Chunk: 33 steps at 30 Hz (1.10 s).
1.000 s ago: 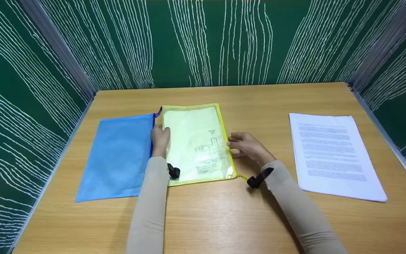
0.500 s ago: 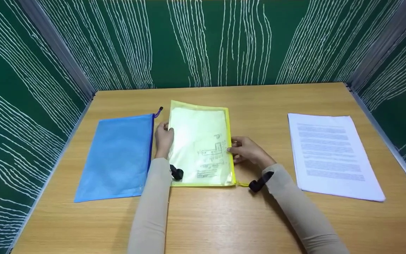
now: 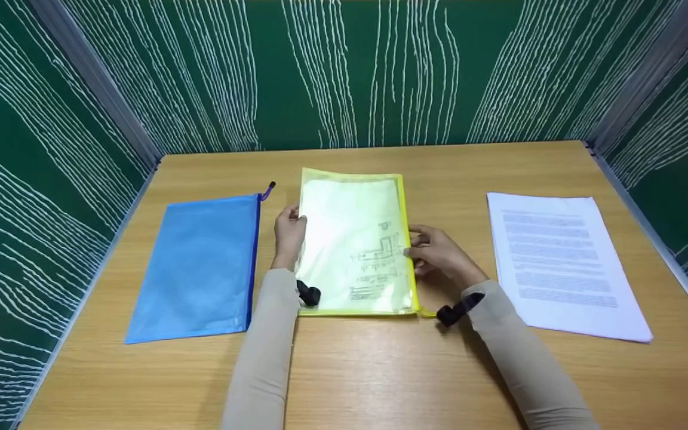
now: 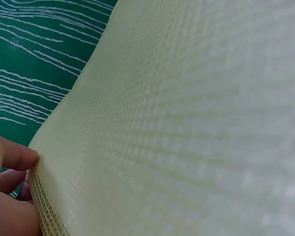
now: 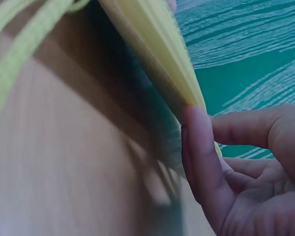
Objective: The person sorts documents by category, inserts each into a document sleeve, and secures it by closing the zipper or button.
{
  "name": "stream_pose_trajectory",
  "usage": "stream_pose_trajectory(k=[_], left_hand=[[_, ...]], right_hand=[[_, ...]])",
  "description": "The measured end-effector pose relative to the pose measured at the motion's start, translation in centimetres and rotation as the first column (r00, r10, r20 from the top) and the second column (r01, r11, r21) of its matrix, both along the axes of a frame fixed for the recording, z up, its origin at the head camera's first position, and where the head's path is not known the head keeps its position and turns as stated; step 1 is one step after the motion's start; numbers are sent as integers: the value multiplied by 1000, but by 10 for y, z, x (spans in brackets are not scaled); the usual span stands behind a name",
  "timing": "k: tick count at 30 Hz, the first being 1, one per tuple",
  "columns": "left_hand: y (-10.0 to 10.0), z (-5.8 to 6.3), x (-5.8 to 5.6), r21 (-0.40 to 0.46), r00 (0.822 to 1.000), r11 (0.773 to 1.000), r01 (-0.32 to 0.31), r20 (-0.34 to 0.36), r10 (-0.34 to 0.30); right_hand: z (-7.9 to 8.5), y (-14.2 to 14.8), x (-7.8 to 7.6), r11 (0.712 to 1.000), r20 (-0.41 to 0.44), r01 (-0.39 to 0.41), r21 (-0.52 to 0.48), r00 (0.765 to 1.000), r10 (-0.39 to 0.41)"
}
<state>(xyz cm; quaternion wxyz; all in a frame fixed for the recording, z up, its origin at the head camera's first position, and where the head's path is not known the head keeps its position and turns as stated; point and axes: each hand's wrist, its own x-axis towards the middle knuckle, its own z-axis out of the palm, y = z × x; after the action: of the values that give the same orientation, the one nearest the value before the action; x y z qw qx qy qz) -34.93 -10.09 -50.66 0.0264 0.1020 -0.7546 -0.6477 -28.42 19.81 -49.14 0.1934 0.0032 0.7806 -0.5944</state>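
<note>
Green walls [image 3: 269, 71] with wavy white lines run from 9 over 12 to 3 o'clock, wooden table [image 3: 344, 370] below. Printed paper stack [image 3: 565, 263] at 3 o'clock; blue pouch [image 3: 200, 269] at 9, darker edge facing inward. Yellow pouch [image 3: 341, 215] is mid-view between them, nearer the blue one, touching neither, printed sheet [image 3: 377, 257] showing through. Left hand [image 3: 289, 236] pinches its edge at 9 o'clock; right hand [image 3: 442, 254] pinches the edge at 3. Yellow cord [image 3: 426, 313] trails from the corner between 4 and 5.

Handling, judged by eye: light, floppy, maybe slick, not fragile, though contents could crease; mid-height on both side edges looks like the best hold. Right edge is off the table; can't tell if the bottom edge touches. Far-side fingers mostly hidden, print unreadable, sheet count unclear, forearms [image 3: 257, 370] cut off around 6 o'clock.
</note>
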Motion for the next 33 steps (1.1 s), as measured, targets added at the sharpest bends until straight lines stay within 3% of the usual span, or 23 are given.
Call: stream_pose_trajectory(k=[4, 11, 22, 33], left_hand=[[9, 2, 1, 40, 1000, 999, 27, 0, -27], [25, 1, 1, -8, 995, 995, 96, 0, -96], [49, 0, 8, 90, 972, 968, 235, -1, -236], [72, -2, 11, 15, 949, 950, 312, -50, -311]], right_hand=[[3, 14, 2, 1000, -12, 27, -3, 1000, -27], [5, 43, 4, 998, -59, 66, 23, 996, -64], [10, 84, 12, 997, -85, 51, 64, 995, -45], [8, 113, 11, 989, -82, 66, 135, 995, -56]])
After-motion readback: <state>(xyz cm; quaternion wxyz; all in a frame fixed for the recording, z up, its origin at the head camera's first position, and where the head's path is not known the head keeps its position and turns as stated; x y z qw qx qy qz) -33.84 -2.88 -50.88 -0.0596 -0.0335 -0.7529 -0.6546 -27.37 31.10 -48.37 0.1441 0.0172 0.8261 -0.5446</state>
